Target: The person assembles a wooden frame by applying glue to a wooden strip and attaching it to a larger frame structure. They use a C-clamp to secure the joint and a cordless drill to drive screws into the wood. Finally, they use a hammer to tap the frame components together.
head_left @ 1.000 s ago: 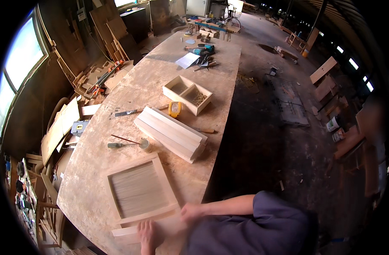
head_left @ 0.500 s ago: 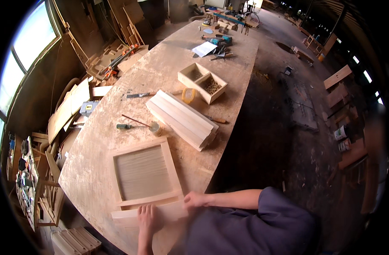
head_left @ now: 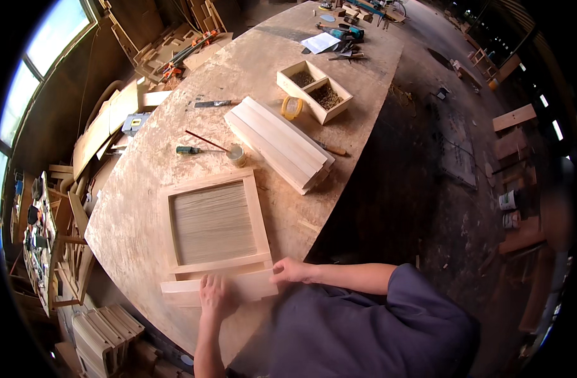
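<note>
A light wooden frame [head_left: 261, 227] with a grey-brown grained panel [head_left: 213, 223] inside it lies flat at the table's near end. Along its near side is a separate pale wooden board [head_left: 250, 286], with a narrow gap between the two. My left hand [head_left: 214, 293] rests on this board, fingers stretched over it and slightly blurred. At the board's right end, beside the frame's near right corner, my right hand [head_left: 291, 271] has its fingers drawn together; what they pinch, if anything, is hidden.
Beyond the frame are a jar with a stick [head_left: 236, 154], a green-handled screwdriver [head_left: 189, 150], stacked pale boards [head_left: 279, 145], a chisel [head_left: 214, 103], a yellow-rimmed tub [head_left: 292, 108] and a two-compartment wooden box [head_left: 329, 116] holding small pieces. Power tools [head_left: 344, 34] lie farther off.
The view has shifted, so the table's things sit higher in the picture. Both hands remain at the near board, and the right fingers have loosened slightly from a tighter fist.
</note>
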Demonstrator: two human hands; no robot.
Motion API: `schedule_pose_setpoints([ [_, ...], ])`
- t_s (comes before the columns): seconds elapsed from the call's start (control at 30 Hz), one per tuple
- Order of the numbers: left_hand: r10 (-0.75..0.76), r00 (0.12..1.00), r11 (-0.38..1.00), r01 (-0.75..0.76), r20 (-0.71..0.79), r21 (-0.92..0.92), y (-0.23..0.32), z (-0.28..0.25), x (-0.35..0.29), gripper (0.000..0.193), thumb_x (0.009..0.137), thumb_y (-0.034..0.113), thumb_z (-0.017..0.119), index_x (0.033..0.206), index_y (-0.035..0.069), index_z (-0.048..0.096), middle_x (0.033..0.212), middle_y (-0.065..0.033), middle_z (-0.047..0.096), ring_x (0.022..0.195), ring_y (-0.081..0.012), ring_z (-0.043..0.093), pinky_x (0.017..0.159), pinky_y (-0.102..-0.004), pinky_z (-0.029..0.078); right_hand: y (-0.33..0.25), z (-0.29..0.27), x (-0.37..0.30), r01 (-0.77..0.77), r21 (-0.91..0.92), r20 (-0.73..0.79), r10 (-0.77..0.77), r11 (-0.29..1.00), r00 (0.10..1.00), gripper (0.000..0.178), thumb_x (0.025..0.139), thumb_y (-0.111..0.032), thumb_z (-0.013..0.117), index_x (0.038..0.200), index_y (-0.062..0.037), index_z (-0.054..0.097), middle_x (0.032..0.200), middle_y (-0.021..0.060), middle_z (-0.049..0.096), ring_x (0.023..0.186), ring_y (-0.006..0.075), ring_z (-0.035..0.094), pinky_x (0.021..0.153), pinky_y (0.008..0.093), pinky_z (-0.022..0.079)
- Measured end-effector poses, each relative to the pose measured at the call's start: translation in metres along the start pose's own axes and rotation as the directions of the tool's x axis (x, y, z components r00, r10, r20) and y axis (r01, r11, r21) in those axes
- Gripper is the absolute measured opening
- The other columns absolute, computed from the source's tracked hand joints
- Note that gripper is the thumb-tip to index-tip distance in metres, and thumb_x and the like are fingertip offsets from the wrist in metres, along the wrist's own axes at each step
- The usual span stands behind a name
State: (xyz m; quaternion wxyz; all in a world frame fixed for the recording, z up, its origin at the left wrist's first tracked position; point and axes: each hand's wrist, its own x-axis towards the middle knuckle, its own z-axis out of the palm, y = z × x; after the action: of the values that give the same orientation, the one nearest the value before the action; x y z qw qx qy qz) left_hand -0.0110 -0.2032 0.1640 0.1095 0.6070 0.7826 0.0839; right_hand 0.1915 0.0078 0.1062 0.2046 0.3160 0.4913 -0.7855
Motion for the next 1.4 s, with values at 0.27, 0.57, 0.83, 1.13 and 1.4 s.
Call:
schedule_pose_setpoints([
  [0.27, -0.023, 1.000, 0.999, 0.023, 0.003, -0.025, 0.005, -0.007, 0.004, 0.079, 0.049, 0.018, 0.086, 0.119, 0.002, 0.053, 0.113, -0.0167, 0.061, 0.112, -0.0366, 0.057, 0.108, -0.0508, 0.038, -0.004, -0.021, -0.008, -0.088, 0.210, 0.028, 0.084, 0.974, 0.996, 0.022, 0.099, -0.031, 0.066, 0.106, -0.0105, 0.064, 0.091, 0.0009, 0.065, 0.078, 0.0142, 0.066, 0.072, 0.0334, 0.059],
  [0.57, -0.049, 0.998, 0.998, 0.050, 0.038, -0.035, 0.004, -0.002, 0.005, 0.084, 0.045, 0.015, 0.088, 0.119, 0.003, 0.050, 0.118, -0.0174, 0.059, 0.117, -0.0368, 0.054, 0.113, -0.0523, 0.033, -0.086, -0.234, -0.028, 0.392, -0.274, -0.632, -0.472, 0.878, 0.614, 0.013, 0.098, -0.015, 0.063, 0.092, -0.0052, 0.069, 0.073, -0.0001, 0.066, 0.064, 0.0090, 0.063, 0.059, 0.0252, 0.051],
  [0.83, -0.096, 0.992, 0.995, 0.095, 0.076, 0.018, 0.007, 0.000, 0.009, 0.075, 0.056, 0.015, 0.084, 0.121, 0.003, 0.049, 0.120, -0.0167, 0.058, 0.121, -0.0371, 0.052, 0.119, -0.0586, 0.025, -0.234, -0.456, 0.023, -0.090, -0.791, -0.611, -0.787, 0.605, 0.087, 0.016, 0.088, -0.018, 0.071, 0.100, -0.0089, 0.074, 0.090, 0.0115, 0.075, 0.084, 0.0267, 0.073, 0.075, 0.0369, 0.056],
  [1.13, -0.121, 0.992, 0.992, 0.120, 0.030, 0.044, 0.008, 0.002, 0.022, 0.043, 0.075, 0.009, 0.063, 0.117, 0.002, 0.056, 0.114, -0.0163, 0.063, 0.117, -0.0347, 0.057, 0.116, -0.0605, 0.030, -0.293, -0.529, 0.097, -0.499, -0.854, -0.444, -0.710, 0.149, 0.547, 0.017, 0.085, -0.010, 0.060, 0.088, -0.0050, 0.076, 0.093, 0.0235, 0.072, 0.093, 0.0379, 0.071, 0.083, 0.0511, 0.057],
  [1.4, -0.200, 0.972, 0.979, 0.194, 0.123, 0.055, 0.009, 0.004, 0.006, 0.040, 0.079, 0.009, 0.062, 0.119, 0.004, 0.059, 0.124, -0.0111, 0.062, 0.126, -0.0285, 0.054, 0.121, -0.0535, 0.030, -0.309, -0.621, 0.096, -0.267, -0.887, -0.456, -0.626, 0.376, 0.632, 0.030, 0.086, -0.017, 0.074, 0.111, 0.0007, 0.070, 0.091, 0.0074, 0.072, 0.076, 0.0148, 0.066, 0.065, 0.0304, 0.053],
])
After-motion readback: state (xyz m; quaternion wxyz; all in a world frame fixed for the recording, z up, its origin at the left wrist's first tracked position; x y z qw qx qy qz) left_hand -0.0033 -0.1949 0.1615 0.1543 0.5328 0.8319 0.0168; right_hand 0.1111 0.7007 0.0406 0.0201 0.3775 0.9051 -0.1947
